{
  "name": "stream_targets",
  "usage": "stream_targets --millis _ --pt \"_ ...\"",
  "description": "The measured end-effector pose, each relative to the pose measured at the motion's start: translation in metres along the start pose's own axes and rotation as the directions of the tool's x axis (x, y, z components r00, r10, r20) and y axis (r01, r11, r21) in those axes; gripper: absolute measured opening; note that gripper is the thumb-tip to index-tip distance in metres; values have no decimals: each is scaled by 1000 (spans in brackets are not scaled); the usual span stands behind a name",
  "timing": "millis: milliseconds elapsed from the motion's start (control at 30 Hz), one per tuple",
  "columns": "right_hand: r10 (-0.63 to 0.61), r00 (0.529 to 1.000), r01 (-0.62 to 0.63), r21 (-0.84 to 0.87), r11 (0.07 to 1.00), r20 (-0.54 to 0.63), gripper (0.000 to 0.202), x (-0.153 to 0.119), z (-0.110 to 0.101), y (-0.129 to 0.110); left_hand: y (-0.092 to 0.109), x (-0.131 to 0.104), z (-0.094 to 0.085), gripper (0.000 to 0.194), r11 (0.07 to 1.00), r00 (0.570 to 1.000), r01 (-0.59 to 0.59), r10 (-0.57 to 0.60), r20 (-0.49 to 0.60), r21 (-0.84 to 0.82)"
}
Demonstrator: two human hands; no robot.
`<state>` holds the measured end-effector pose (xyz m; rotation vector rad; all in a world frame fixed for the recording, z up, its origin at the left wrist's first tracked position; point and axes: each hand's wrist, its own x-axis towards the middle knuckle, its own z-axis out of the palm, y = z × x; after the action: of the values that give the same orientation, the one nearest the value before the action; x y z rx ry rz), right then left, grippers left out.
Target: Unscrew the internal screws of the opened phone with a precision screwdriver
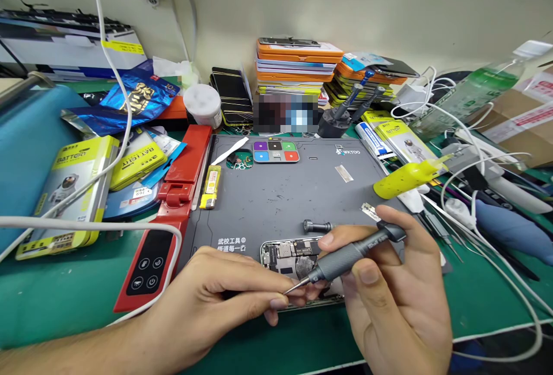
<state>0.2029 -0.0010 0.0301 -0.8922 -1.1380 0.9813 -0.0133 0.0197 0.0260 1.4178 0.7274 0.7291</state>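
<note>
My right hand [400,288] is closed around a dark grey precision screwdriver [343,261], which is tilted with its thin tip pointing down to the left. The thumb and index finger of my left hand [224,286] are pinched together at that tip. Whatever small thing they may hold is hidden. Under both hands lies an opened phone [285,249], its inner boards showing and partly covered by my fingers. Just beyond the phone, a short dark metal cylinder [317,226] rests on the grey work mat [268,196].
A red device with a touch panel [149,262] borders the mat on the left, crossed by a white cable [177,242]. A yellow bottle [401,179] and tangled cables lie right. Behind are a screwdriver stand [332,124], stacked orange boxes [298,51] and a white tub [203,105].
</note>
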Motion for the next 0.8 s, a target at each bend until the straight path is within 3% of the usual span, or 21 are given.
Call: stream_targets --millis 267,800 --pt "-3 1000 3 -22 1000 -2 32 0 1 -2 -2 -1 0 22 1000 1000 13 -13 2 4" --pt "12 1000 -12 -11 1000 18 29 1 1 0 -3 -2 0 24 1000 1000 -5 5 6 -15"
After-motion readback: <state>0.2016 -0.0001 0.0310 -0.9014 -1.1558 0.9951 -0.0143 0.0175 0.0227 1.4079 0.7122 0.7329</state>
